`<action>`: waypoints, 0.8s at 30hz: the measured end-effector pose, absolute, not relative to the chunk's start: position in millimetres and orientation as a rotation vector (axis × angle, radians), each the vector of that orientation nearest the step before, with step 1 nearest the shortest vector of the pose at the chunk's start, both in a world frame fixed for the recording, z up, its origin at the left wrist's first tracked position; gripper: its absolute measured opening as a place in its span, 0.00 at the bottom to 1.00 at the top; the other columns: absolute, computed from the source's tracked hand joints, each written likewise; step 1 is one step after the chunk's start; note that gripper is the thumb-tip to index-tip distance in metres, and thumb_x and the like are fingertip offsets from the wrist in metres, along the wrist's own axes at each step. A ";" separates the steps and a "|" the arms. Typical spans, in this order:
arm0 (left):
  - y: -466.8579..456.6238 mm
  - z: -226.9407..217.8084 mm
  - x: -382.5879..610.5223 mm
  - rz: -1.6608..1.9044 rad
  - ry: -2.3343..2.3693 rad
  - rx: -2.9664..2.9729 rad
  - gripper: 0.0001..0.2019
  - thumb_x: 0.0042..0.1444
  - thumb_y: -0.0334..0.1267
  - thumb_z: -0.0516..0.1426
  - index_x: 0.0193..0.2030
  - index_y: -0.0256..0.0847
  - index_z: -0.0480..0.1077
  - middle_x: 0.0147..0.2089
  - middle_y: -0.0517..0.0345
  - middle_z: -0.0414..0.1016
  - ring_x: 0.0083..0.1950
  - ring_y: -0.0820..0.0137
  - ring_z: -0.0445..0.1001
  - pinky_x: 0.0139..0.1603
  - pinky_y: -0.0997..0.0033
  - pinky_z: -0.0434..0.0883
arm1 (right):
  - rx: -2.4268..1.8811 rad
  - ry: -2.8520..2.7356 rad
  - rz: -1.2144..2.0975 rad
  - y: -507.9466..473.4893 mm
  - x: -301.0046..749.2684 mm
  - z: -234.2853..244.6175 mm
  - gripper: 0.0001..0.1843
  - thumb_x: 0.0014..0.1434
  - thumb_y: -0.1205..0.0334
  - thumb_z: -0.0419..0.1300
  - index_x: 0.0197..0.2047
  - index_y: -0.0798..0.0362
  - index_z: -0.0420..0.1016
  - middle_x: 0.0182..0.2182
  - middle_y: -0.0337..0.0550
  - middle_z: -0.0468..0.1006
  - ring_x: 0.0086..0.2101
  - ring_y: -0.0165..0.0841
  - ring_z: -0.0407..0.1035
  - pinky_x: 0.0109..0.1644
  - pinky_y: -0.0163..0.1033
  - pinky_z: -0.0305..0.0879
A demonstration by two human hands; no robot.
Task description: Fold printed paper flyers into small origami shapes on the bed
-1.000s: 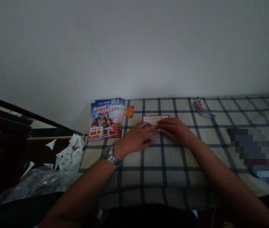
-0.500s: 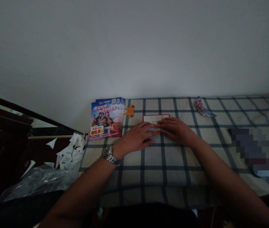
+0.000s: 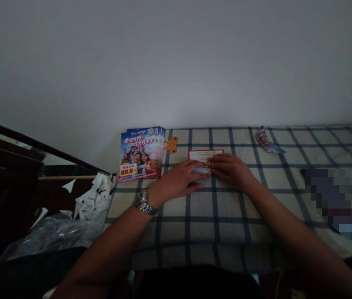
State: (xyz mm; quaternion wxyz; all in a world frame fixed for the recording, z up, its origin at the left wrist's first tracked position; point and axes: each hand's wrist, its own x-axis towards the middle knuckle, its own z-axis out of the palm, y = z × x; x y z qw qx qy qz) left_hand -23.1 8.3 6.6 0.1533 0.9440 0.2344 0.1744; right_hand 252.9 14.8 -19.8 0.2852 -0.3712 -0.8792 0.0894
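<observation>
A small sheet of paper with a red border [image 3: 206,153] and rows of print lies flat on the checked cloth. My left hand [image 3: 184,178], with a metal watch on its wrist, rests across the paper's lower left part, fingers stretched out and spread. From the right, my right hand [image 3: 230,170] lays its slightly bent fingers over the paper's right side. The fingertips of both hands meet near its middle and cover much of it. Neither hand appears to grip the paper; its lower edge is mostly hidden.
A stack of colourful flyers [image 3: 140,158] lies at left, beside an orange bear figure [image 3: 171,145]. A crumpled printed paper piece [image 3: 266,141] sits at back right, a blurred dark object [image 3: 334,199] at right. Torn white paper [image 3: 96,193] and clear plastic [image 3: 57,234] lie beyond the left edge.
My hands stay in almost the same place on the paper, with only slight finger movement. The whole view has shifted a little.
</observation>
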 end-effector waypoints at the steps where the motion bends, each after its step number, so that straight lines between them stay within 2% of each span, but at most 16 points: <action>1: 8.2 6.2 -23.1 0.507 0.669 2.705 0.20 0.71 0.44 0.58 0.68 0.51 0.69 0.71 0.51 0.64 0.72 0.56 0.64 0.73 0.46 0.67 | -0.990 -2.347 0.228 15.2 252.7 -20.7 0.10 0.69 0.59 0.64 0.51 0.46 0.84 0.53 0.47 0.84 0.54 0.45 0.78 0.60 0.57 0.74; 6: 9.0 2.8 -23.8 0.519 0.666 2.705 0.21 0.70 0.44 0.59 0.68 0.50 0.69 0.72 0.50 0.64 0.73 0.56 0.63 0.73 0.46 0.66 | -0.951 -2.354 0.200 16.2 253.5 -22.1 0.10 0.69 0.60 0.64 0.51 0.48 0.84 0.52 0.47 0.85 0.52 0.45 0.79 0.59 0.55 0.75; 13: 12.9 2.5 -26.6 0.498 0.655 2.659 0.15 0.71 0.46 0.57 0.61 0.47 0.74 0.72 0.51 0.66 0.74 0.59 0.63 0.75 0.51 0.64 | -0.954 -2.342 0.209 16.1 253.5 -21.9 0.10 0.68 0.61 0.65 0.51 0.46 0.84 0.52 0.47 0.85 0.52 0.46 0.78 0.58 0.56 0.75; 19: 8.9 2.0 -22.8 0.511 0.691 2.695 0.21 0.70 0.46 0.59 0.67 0.49 0.69 0.72 0.50 0.65 0.73 0.57 0.63 0.74 0.48 0.65 | -0.925 -2.340 0.206 17.9 253.6 -22.8 0.10 0.68 0.61 0.65 0.50 0.49 0.84 0.52 0.49 0.85 0.52 0.45 0.78 0.57 0.55 0.75; 24: 5.5 1.9 -19.3 0.460 0.736 2.751 0.22 0.69 0.47 0.59 0.68 0.51 0.69 0.72 0.51 0.64 0.72 0.54 0.62 0.73 0.46 0.65 | -0.942 -2.341 0.203 17.3 254.1 -23.3 0.10 0.68 0.60 0.65 0.51 0.49 0.84 0.52 0.49 0.84 0.52 0.46 0.78 0.57 0.55 0.75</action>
